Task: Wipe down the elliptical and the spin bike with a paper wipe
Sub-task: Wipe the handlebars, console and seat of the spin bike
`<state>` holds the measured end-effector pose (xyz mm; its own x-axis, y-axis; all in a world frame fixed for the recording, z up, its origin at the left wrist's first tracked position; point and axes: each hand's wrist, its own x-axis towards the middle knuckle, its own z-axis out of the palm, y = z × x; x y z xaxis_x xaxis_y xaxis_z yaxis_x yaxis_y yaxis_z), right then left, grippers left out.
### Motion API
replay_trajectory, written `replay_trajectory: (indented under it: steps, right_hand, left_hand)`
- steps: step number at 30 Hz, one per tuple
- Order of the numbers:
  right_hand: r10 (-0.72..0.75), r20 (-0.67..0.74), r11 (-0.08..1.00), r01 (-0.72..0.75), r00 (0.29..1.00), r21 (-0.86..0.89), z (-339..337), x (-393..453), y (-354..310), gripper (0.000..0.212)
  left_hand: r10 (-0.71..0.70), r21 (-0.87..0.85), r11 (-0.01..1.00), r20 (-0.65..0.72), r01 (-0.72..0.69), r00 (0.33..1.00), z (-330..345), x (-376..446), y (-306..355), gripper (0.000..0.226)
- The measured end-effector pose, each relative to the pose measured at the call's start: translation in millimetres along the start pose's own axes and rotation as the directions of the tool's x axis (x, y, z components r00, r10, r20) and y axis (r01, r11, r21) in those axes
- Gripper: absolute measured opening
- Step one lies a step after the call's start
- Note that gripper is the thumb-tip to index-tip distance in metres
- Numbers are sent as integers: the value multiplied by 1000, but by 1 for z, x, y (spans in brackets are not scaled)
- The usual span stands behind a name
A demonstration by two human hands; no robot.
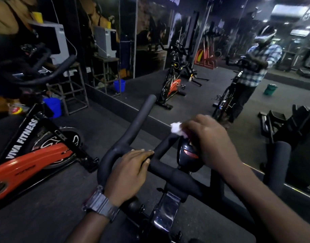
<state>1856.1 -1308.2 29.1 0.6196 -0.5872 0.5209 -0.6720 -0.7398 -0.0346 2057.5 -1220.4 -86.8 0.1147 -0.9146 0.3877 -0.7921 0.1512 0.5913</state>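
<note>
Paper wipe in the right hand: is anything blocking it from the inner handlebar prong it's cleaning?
Nothing visible does. The right hand holds the paper wipe at the tip of the inner prong. The left hand rests lower on the handlebar, clear of that prong.

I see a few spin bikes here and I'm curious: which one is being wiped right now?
The black spin bike nearest the camera: the left hand rests on its handlebar and the right hand holds the paper wipe there. The orange bike stands untouched.
</note>
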Motion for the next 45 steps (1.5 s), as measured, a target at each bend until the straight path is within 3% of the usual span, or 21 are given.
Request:
replay_trajectory:
  steps: [3,7,12,17,19,22,23,26,27,29,31,32,34,36,39,41,43,44,45]
  right_hand:
    - [-129,237,988,145,963,-52,30,-6,-38,11]
    - [-64,437,995,94,897,-46,68,-2,-77,29]
    - [-193,386,979,150,902,139,121,48,-108,19]
    - [-174,280,981,143,944,127,151,83,-114,27]
    - [-310,259,949,283,915,135,148,78,-109,21]
    - [-475,362,876,470,802,108,151,69,-98,6]
    - [-457,384,882,463,802,83,153,77,-91,5]
    - [-291,294,952,306,910,-3,152,103,-72,7]
    - [-276,286,955,295,917,-25,150,101,-78,8]
    - [-371,385,911,411,845,-22,149,82,-104,9]
    - [-477,408,862,504,778,46,155,70,-111,7]
    - [-442,411,886,458,797,63,151,79,-106,14]
    - [-245,339,964,265,908,-13,148,106,-85,28]
    - [-186,307,972,219,934,-78,151,106,-87,18]
    - [-345,441,923,385,828,-2,149,89,-114,11]
    - [-192,438,959,262,878,-107,133,117,-96,13]
    - [-35,278,967,103,960,-235,126,146,-66,12]
    - [-44,207,965,95,977,-243,128,146,-66,11]
    - [-85,233,968,136,969,-212,129,134,-76,9]
  left_hand:
    - [-58,40,997,-118,63,991,-6,-6,-20,38]
    - [-313,-20,947,-291,322,904,-8,-6,-30,40]
    - [-466,-62,881,-282,469,838,-8,-4,-25,50]
    - [-589,-170,808,-280,565,758,-18,-6,-21,54]
    - [-607,-216,795,-276,567,745,-18,-7,-19,58]
    - [-587,-319,807,-337,497,736,-15,-9,-24,64]
    - [-575,-331,815,-362,476,733,-14,-10,-26,66]
    - [-557,-345,826,-379,445,739,-13,-10,-28,71]
    - [-556,-351,826,-377,442,741,-12,-10,-28,73]
    - [-555,-363,825,-375,433,743,-11,-10,-31,75]
    - [-565,-386,815,-363,433,741,-11,-10,-33,77]
    - [-570,-389,810,-350,439,743,-11,-9,-33,79]
    - [-566,-354,815,-311,459,763,-10,-8,-33,81]
    - [-570,-289,816,-251,501,782,-12,-5,-34,82]
    - [-579,-229,808,-142,542,803,-19,4,-40,81]
    - [-562,-229,812,-63,536,825,-23,14,-48,76]
    - [-552,-259,802,22,538,833,-28,24,-54,74]
    - [-557,-283,787,56,549,828,-31,29,-56,75]
    - [-560,-313,771,82,555,825,-33,34,-57,75]
